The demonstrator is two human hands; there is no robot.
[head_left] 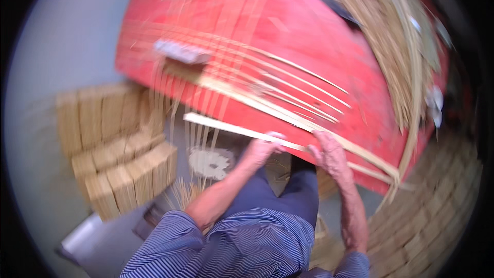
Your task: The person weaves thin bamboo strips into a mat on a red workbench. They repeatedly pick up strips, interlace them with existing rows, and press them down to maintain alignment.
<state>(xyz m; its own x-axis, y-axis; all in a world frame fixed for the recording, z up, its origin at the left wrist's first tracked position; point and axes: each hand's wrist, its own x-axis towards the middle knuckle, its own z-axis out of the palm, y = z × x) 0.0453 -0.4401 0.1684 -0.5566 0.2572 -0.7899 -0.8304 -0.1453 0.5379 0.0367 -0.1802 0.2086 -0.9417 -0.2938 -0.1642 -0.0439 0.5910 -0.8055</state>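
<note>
Near the front edge of a red table (278, 25), my left hand (262, 149) is closed on a long, flat pale strip (226, 124). To its right, my right hand (329, 157) has bent fingers and thumb on the same strip, which continues beyond that hand. Just behind both hands, a wider pale tan strip (242, 98) lies along the table. Thin crossing strips (221, 56) form an open lattice on the left part, some hanging over the edge, with a whitish oblong object (180, 51) among them. The picture is somewhat blurred.
A long bundle of straw-coloured strips (386, 46) lies on the table's right side beside a dark bar (332, 2). Tied tan bundles (123, 180) are stacked at lower left on the grey floor (103, 247). Brownish block-like rows (432, 201) fill the lower right.
</note>
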